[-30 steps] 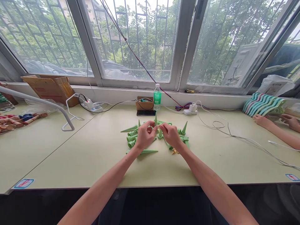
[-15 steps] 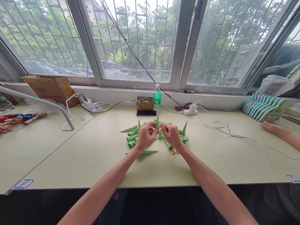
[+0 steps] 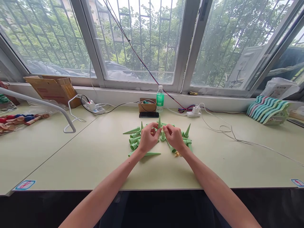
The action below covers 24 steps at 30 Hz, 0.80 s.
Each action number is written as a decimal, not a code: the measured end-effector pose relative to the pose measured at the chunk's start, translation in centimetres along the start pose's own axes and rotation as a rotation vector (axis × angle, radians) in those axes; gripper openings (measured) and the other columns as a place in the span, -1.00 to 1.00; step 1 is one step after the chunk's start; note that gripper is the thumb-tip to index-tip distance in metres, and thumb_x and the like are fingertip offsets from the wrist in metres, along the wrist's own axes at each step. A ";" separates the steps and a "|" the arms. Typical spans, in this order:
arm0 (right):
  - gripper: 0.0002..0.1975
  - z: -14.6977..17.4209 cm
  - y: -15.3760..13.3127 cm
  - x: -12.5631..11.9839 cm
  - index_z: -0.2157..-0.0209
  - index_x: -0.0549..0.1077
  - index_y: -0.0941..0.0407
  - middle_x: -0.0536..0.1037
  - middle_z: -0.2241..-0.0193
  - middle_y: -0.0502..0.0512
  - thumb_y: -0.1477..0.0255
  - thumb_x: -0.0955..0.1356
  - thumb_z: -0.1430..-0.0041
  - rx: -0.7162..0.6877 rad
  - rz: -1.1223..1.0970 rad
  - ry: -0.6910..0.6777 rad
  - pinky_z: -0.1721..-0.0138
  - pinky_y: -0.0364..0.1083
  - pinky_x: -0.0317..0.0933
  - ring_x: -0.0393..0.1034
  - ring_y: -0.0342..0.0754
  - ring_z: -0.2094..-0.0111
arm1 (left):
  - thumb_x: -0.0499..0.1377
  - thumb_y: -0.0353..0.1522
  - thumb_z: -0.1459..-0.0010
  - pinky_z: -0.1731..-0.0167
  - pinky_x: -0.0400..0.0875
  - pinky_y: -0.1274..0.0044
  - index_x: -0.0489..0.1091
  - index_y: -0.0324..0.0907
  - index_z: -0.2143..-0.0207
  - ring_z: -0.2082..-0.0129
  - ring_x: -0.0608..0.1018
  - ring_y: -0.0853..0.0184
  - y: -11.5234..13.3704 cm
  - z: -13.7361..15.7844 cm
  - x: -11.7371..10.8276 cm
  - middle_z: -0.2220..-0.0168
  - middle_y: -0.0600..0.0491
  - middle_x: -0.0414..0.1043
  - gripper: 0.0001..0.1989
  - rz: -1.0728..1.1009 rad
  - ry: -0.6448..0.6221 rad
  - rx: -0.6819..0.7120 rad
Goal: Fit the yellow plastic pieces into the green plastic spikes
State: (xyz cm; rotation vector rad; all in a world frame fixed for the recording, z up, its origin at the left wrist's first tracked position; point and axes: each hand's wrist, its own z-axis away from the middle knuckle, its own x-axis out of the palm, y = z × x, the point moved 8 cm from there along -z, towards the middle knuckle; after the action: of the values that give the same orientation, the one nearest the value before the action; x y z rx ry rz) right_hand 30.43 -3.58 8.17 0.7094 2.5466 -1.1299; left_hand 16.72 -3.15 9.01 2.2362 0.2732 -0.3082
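Note:
A green plastic spike (image 3: 159, 121) stands point up in the fingers of my left hand (image 3: 149, 138), which is closed round its lower part. Close beside it, my right hand (image 3: 174, 138) has its fingers pinched together; whatever they hold is too small or too hidden to name. Between the hands, another green cone (image 3: 162, 136) stands upright on the table. Several hollow green spikes (image 3: 134, 140) lie left of my left hand, one long spike (image 3: 152, 154) below it. Right of my right hand another cone (image 3: 187, 130) points up, and small orange-yellow pieces (image 3: 177, 154) lie beneath that wrist.
Behind the pile are a black phone (image 3: 148, 115), a small cardboard box (image 3: 147, 106) and a green-labelled bottle (image 3: 160, 98). White cables (image 3: 234, 137) cross the right side. Pastel hangers (image 3: 268, 110) stand far right; a grey metal bar (image 3: 47, 106) reaches in from the left.
Another person's hand at the far right has gone out of view. My hands and the spike have barely moved; the whole view shifted slightly.

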 end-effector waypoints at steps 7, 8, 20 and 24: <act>-0.60 -0.1 0.3 -0.2 0.54 0.28 0.10 0.16 0.70 -0.11 0.19 0.20 -0.32 0.019 0.007 0.017 0.56 -0.17 -0.01 -0.02 -0.19 0.65 | 0.17 -0.24 -0.17 0.59 0.42 0.64 0.39 -0.16 0.18 0.53 0.43 0.49 0.3 0.2 0.2 0.25 0.01 0.42 -0.78 -0.017 -0.021 0.048; -0.60 -0.1 0.4 -0.2 0.54 0.27 0.10 0.16 0.70 -0.12 0.20 0.20 -0.32 0.024 0.007 0.022 0.56 -0.17 -0.01 -0.02 -0.19 0.65 | 0.17 -0.24 -0.17 0.59 0.42 0.64 0.39 -0.15 0.17 0.52 0.44 0.48 0.3 0.2 0.3 0.23 0.00 0.41 -0.78 -0.010 -0.028 0.050; -0.62 -0.1 0.2 -0.5 0.55 0.24 0.09 0.14 0.70 -0.12 0.24 0.19 -0.33 0.032 0.016 0.059 0.55 -0.18 -0.01 -0.04 -0.19 0.63 | -0.08 -0.18 -0.35 0.58 0.43 0.60 0.40 -0.17 0.22 0.56 0.46 0.47 -0.2 0.2 0.4 0.32 0.03 0.39 -0.66 0.135 -0.057 0.006; -0.62 -0.1 0.1 -0.6 0.53 0.25 0.10 0.14 0.69 -0.12 0.23 0.19 -0.33 0.026 0.009 0.063 0.55 -0.18 -0.01 -0.03 -0.20 0.63 | -0.09 -0.11 -0.34 0.62 0.37 0.61 0.36 -0.17 0.22 0.62 0.43 0.49 -0.6 0.1 0.0 0.37 0.06 0.39 -0.63 0.150 0.005 -0.061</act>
State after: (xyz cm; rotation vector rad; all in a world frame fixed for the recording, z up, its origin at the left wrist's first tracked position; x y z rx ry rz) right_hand 30.97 -3.69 8.41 0.7730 2.5822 -1.1571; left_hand 16.49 -2.82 8.55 2.1832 0.1147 -0.2113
